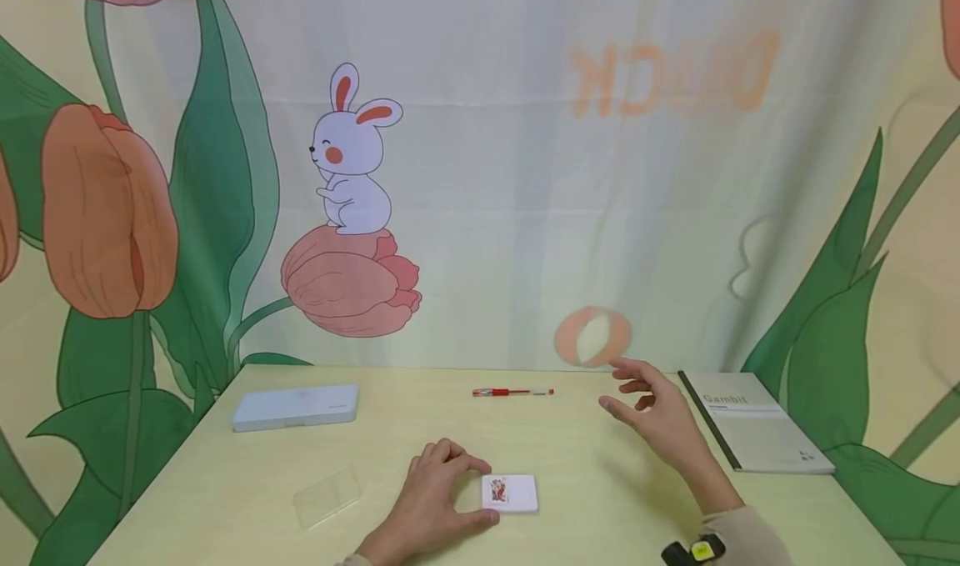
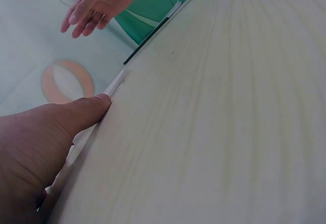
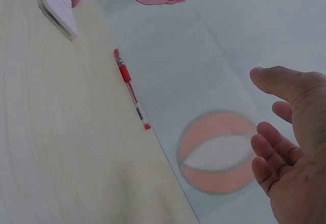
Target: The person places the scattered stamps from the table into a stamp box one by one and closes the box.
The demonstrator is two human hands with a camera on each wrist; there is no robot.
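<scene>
A flat white playing-card box (image 1: 522, 494) with a small face-card picture lies near the front middle of the table. My left hand (image 1: 431, 499) holds it by its left end, the forefinger at the far edge and the thumb at the near edge. In the left wrist view the thumb (image 2: 91, 111) lies along its side. My right hand (image 1: 660, 424) is raised over the right part of the table, fingers loosely bent with nothing between them. Behind the box lies a red gel pen (image 1: 513, 393); the right wrist view shows the pen (image 3: 130, 89) lying apart from that hand.
A clear plastic cover (image 1: 327, 498) lies left of my left hand. At the back left is a pale blue pencil case (image 1: 296, 408). A notebook (image 1: 757, 424) with a dark spine lies at the right edge. A printed curtain (image 1: 487, 174) hangs behind the table (image 1: 585, 466).
</scene>
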